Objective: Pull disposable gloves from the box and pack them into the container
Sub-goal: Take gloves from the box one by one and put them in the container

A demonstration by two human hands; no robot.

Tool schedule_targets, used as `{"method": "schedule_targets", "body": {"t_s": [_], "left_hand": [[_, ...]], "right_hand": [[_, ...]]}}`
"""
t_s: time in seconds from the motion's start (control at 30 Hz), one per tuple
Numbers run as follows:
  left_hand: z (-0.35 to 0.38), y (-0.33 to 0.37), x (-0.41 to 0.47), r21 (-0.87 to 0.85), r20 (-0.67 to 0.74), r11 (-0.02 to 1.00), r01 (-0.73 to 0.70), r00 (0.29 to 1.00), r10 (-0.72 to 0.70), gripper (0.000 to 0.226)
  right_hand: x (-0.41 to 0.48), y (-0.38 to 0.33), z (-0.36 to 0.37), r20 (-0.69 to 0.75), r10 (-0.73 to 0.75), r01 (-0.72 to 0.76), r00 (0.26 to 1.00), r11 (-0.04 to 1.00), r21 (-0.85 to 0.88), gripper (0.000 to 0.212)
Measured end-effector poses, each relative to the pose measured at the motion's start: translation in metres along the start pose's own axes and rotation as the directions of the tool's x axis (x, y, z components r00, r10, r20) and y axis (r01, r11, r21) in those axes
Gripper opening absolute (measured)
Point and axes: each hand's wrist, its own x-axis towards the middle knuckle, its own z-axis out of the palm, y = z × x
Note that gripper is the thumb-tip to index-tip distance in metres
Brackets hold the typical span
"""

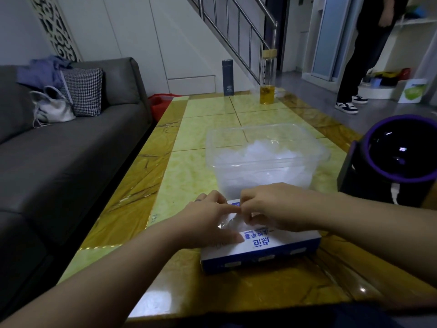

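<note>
The right hand has a narrow grip, its fingertips curled and pinching what seems to be a clear glove at the opening of the blue-and-white glove box; the fingers hide the exact contact. The left hand lies on the box's top, fingers straight, pressing down. The box sits near the near edge of the tabletop. Just beyond it stands the clear plastic container, partly filled with crumpled gloves. A dark flask and a jar of amber liquid stand at the far edge. A black, purple-rimmed device sits at the right edge.
</note>
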Motion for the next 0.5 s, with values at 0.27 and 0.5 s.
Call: {"method": "schedule_targets", "body": {"t_s": [0.27, 0.5], "left_hand": [[-0.002, 0.001, 0.003, -0.043, 0.023, 0.999, 0.030, 0.999, -0.029, 0.069], [-0.004, 0.004, 0.002, -0.077, 0.047, 0.996, 0.051, 0.998, -0.048, 0.071]], "right_hand": [[-0.011, 0.008, -0.027, -0.226, 0.163, -0.145, 0.961, 0.985, 0.094, 0.005], [-0.012, 0.003, -0.020, -0.158, 0.252, -0.192, 0.955, 0.928, 0.320, 0.019]]}}
